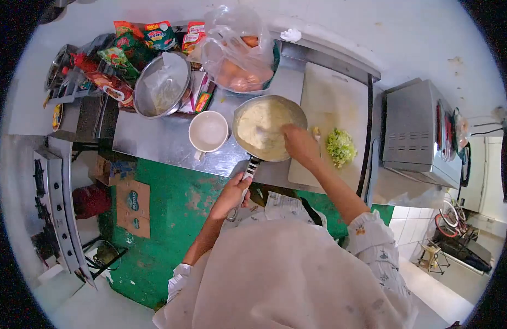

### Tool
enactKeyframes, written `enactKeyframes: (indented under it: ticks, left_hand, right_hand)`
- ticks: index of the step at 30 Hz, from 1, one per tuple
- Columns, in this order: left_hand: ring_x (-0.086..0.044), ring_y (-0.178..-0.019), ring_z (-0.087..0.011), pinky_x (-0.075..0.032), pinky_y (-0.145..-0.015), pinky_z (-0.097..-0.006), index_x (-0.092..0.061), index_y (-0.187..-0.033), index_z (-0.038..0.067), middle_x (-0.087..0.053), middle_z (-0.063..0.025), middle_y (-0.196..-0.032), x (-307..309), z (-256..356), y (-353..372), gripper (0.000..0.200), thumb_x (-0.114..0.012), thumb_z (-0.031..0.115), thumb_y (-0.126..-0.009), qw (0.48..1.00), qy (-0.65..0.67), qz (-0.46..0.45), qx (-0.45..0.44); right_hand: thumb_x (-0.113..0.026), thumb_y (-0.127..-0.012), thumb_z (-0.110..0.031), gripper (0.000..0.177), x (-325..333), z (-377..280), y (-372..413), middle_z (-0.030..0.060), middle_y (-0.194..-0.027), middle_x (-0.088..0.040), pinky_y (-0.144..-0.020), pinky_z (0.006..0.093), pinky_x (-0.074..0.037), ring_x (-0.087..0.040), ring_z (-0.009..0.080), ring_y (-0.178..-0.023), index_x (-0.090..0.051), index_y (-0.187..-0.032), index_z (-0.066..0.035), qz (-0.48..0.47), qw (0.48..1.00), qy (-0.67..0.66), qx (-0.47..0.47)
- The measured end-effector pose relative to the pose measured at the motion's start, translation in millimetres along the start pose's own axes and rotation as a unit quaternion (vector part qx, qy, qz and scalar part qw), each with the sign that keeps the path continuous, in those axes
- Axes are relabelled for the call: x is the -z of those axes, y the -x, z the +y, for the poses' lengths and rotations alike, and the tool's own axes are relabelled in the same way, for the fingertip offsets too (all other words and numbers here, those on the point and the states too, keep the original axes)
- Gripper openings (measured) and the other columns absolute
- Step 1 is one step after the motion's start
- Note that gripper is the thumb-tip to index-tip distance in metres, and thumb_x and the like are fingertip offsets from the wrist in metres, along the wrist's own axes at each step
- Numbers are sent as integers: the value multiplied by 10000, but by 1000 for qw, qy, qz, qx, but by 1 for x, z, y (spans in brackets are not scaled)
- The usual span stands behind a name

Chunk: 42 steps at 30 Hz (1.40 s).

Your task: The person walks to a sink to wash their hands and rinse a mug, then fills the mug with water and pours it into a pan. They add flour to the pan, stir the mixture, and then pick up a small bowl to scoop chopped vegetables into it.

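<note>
Single head cam, wide fisheye, dark rounded corners. Looks forward and steeply down over the wearer's pale cloth front [297,274]; bare left hand [231,196] and bare right hand [300,145] near, mid-frame; shiny grey metal counter [152,136] just beyond, green painted floor [161,189] farther below.

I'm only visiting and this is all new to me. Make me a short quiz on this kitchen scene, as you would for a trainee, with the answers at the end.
1. Which hand grips the striped handle of the pan?
2. What colour is the chopped heap on the cutting board? A) red B) light green C) dark purple
3. True or false: the white cup stands on the metal counter.

Key:
1. The left hand.
2. B, light green.
3. True.
</note>
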State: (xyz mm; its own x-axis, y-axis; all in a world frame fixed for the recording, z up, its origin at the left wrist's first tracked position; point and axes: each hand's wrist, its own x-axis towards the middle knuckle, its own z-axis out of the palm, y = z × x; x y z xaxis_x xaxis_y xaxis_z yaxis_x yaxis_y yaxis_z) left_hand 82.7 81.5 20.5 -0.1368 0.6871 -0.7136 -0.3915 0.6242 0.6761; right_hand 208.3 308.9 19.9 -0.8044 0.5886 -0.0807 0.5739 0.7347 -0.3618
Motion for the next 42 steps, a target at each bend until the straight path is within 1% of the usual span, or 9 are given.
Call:
enactKeyframes:
  ticks: [4,7,10,19,22,29,35,40,42]
  left_hand:
    - [-441,-379,-136,-365,-355,-288,-448,-1099,32,-463,-35,-549,0,11,5,317,-457,280,-902,1000,-16,-15,2]
    - [-441,-376,-136,-367,-354,-283,-452,-1062,34,-462,-36,-545,1,4,0,292,-455,278,-902,999,-4,-31,-31]
    - [-444,-375,-136,-368,-351,-282,-462,-1013,47,-466,-36,-547,2,3,-1,249,-451,270,-903,999,-11,-18,-26]
    - [-451,-381,-135,-377,-355,-278,-467,-1007,48,-469,-34,-542,0,11,6,250,-450,276,-905,999,-29,-13,-23]
    - [-450,-382,-135,-381,-358,-282,-472,-1022,51,-470,-32,-545,2,12,5,251,-452,273,-905,999,-19,-36,-18]
    - [-450,-385,-129,-388,-366,-290,-471,-1037,61,-463,-27,-551,1,7,4,258,-446,280,-905,1000,8,-7,6]
    - [-448,-386,-126,-396,-372,-279,-471,-1045,60,-465,-26,-553,0,13,6,257,-445,273,-904,999,-22,-22,-23]
    - [-441,-382,-129,-395,-369,-281,-481,-1012,52,-464,-23,-553,1,7,4,241,-439,264,-906,998,-33,-17,-41]
    - [-442,-384,-129,-393,-371,-279,-484,-1001,51,-463,-24,-553,1,8,5,237,-438,264,-906,999,-20,-22,-29]
  right_hand:
    - [-497,-703,-36,255,36,7,-4,175,-879,-593,-650,443,-477,-590,333,-772,-585,-941,-63,138,990,41,-2]
    - [-506,-698,-24,290,44,17,18,166,-904,-583,-662,435,-473,-583,318,-808,-587,-973,-73,-27,991,107,-80]
    - [-464,-727,20,255,31,12,50,156,-863,-571,-668,420,-479,-576,337,-780,-568,-953,-37,-25,997,64,39]
    - [-452,-749,10,266,23,3,1,180,-810,-581,-676,427,-471,-580,358,-787,-580,-973,-53,10,992,74,-100]
    - [-452,-759,-9,204,27,-11,30,187,-787,-583,-670,432,-466,-579,367,-774,-577,-918,-41,-3,1000,-26,7]
    - [-437,-758,-37,267,12,15,-6,190,-833,-596,-690,455,-472,-590,349,-775,-590,-976,-44,100,994,-31,-32]
    - [-473,-752,-52,173,19,-6,4,188,-815,-588,-683,436,-462,-584,355,-778,-591,-876,-29,-79,996,37,30]
    - [-472,-740,-35,244,26,5,-16,164,-796,-597,-683,422,-472,-592,344,-764,-582,-958,-37,87,996,-18,-23]
    - [-474,-736,-33,250,7,-1,-16,170,-798,-589,-690,417,-469,-588,344,-764,-581,-962,-29,44,999,5,-18]
